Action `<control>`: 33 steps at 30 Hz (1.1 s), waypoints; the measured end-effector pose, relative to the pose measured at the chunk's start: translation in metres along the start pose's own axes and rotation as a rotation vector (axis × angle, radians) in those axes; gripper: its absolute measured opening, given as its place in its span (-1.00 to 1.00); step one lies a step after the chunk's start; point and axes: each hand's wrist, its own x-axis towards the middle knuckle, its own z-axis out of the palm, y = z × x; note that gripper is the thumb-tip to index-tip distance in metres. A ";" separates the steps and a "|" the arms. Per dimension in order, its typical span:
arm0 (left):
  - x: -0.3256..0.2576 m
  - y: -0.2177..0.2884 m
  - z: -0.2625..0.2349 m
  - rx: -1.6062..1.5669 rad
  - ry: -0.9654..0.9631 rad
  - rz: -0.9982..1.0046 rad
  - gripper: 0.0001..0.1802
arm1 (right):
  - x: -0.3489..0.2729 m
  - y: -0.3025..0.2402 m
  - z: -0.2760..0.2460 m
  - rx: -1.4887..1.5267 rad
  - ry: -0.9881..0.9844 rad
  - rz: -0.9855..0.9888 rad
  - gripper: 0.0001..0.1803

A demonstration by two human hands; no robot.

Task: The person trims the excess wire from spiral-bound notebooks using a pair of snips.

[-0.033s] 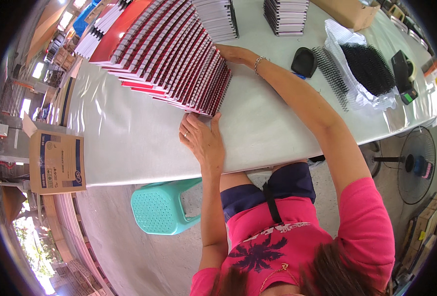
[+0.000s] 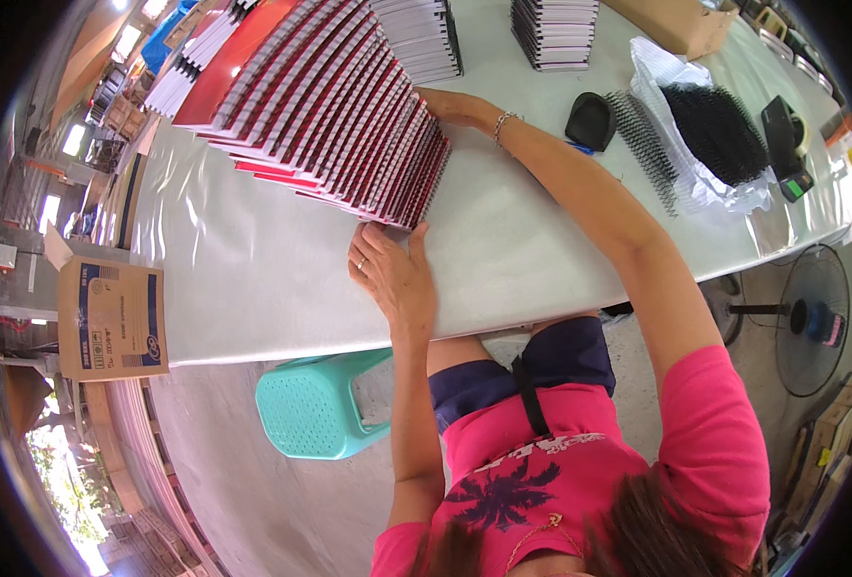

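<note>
A tall leaning stack of spiral-bound books [image 2: 334,115] with red covers and white pages stands at the far left of the table. My left hand [image 2: 387,267], with a ring on one finger, rests on the tabletop at the near foot of the stack. Its fingertips touch the lowest books, and the thumb is spread apart from the fingers. On the stack's right side, my right hand [image 2: 450,108] reaches in against the bound edges, its fingers hidden behind the books. A bracelet circles that wrist.
Two further stacks, white-paged books [image 2: 421,38] and bound booklets [image 2: 554,34], stand behind. To the right lie black binding coils [image 2: 714,135] on plastic wrap, a black rounded object [image 2: 591,122] and a tape dispenser [image 2: 785,144]. A carton [image 2: 113,317], teal stool [image 2: 305,409] and fan [image 2: 815,322] flank the table.
</note>
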 end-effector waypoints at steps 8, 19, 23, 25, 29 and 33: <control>0.019 -0.050 -0.019 0.012 -0.043 0.037 -0.45 | -0.086 -0.076 -0.011 -0.223 0.065 0.307 0.09; 0.142 -0.182 0.067 -0.214 -0.085 0.279 -0.69 | -0.169 -0.119 0.060 -0.030 -0.050 0.225 0.10; 0.151 -0.153 0.097 -0.289 -0.140 0.390 -0.68 | -0.185 -0.111 0.102 0.182 0.057 0.071 -0.02; 0.159 -0.143 0.096 -0.298 -0.152 0.416 -0.67 | -0.180 -0.113 0.105 0.207 -0.083 0.197 -0.14; 0.167 -0.139 0.085 -0.301 -0.162 0.458 -0.66 | -0.177 -0.115 0.114 0.247 -0.115 0.199 -0.17; 0.151 -0.139 0.063 -0.319 -0.160 0.479 -0.65 | -0.178 -0.100 0.084 -0.121 -0.041 -0.062 -0.26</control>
